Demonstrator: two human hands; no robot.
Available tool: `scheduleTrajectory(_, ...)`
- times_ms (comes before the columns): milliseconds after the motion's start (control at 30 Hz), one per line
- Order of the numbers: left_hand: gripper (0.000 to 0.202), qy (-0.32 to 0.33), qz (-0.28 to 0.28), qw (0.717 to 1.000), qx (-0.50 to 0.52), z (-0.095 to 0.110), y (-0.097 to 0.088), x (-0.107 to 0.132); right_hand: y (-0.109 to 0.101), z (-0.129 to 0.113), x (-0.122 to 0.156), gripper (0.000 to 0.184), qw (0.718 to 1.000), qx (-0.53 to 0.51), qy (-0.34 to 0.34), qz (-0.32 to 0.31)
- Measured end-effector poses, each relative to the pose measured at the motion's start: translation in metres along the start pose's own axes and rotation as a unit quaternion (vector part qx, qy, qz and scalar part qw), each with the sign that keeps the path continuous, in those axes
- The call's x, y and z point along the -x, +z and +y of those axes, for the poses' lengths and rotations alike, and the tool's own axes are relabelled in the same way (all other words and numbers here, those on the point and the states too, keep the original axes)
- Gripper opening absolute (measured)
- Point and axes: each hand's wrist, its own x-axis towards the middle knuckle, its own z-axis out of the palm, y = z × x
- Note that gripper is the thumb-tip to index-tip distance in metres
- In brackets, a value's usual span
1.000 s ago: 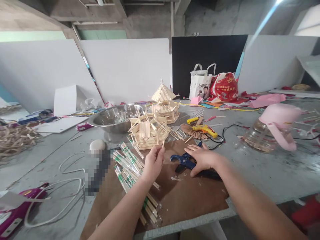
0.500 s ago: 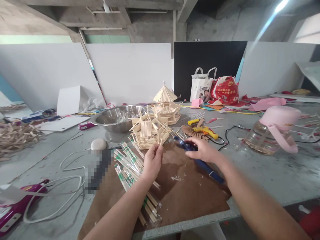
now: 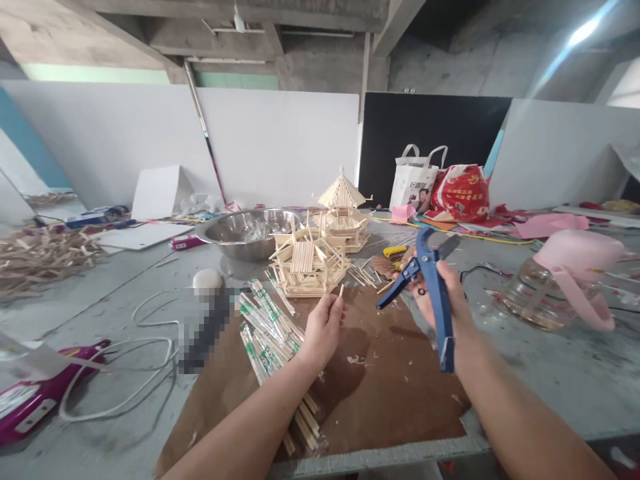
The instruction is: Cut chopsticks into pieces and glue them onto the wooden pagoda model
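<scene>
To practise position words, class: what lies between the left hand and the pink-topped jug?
Right of the left hand, the head view shows brown mat, the right hand holding the cutter, then table.

You're in a craft workshop, rough shell: bare concrete beams (image 3: 320, 17) and a hanging bulb (image 3: 239, 23) overhead, plain white panels (image 3: 280, 140) along the back. Your desk (image 3: 550, 380) reads hand-building: wooden-stick models (image 3: 310, 270), wrapped stick bundles (image 3: 270, 320), a blue cutter (image 3: 440, 293), a purple power strip (image 3: 37, 415). Colored paper (image 3: 550, 225) and carrier bags (image 3: 460, 193) clutter the far edge in front of you.
</scene>
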Motion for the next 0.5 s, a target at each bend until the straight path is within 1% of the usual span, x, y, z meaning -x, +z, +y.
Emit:
scheduleTrajectory(67, 0.032, 0.003, 0.002, 1.000, 0.002, -0.001, 0.001, 0.000, 0.002, -0.001, 0.002, 0.028, 0.998, -0.062, 0.013, 0.003)
scheduleTrajectory(167, 0.034, -0.027, -0.004, 0.999, 0.028, -0.001, 0.005, 0.001, 0.010, 0.005, 0.007, 0.027, 0.991, -0.125, 0.057, 0.000)
scheduleTrajectory(233, 0.034, -0.068, -0.035, 0.995, 0.066, 0.002, 0.009, 0.002, 0.017, 0.013, 0.010, 0.026, 0.984, -0.153, 0.090, -0.001)
scheduleTrajectory(300, 0.033, -0.123, -0.091, 0.983, 0.103, 0.005, 0.013, 0.005, 0.023, 0.021, 0.014, 0.024, 0.979, -0.164, 0.117, -0.007)
scheduleTrajectory(333, 0.032, -0.140, -0.108, 0.978, 0.105, 0.006, 0.015, 0.006, 0.025, 0.024, 0.015, 0.024, 0.978, -0.164, 0.127, -0.011)
scheduleTrajectory(367, 0.031, -0.150, -0.112, 0.977, 0.103, 0.007, 0.016, 0.008, 0.026, 0.025, 0.016, 0.023, 0.977, -0.163, 0.137, -0.015)
scheduleTrajectory(400, 0.031, -0.152, -0.103, 0.978, 0.095, 0.008, 0.017, 0.008, 0.028, 0.026, 0.017, 0.023, 0.976, -0.161, 0.146, -0.021)
scheduleTrajectory(500, 0.029, -0.131, -0.036, 0.988, 0.073, 0.009, 0.017, 0.008, 0.030, 0.024, 0.019, 0.024, 0.970, -0.159, 0.179, -0.039)
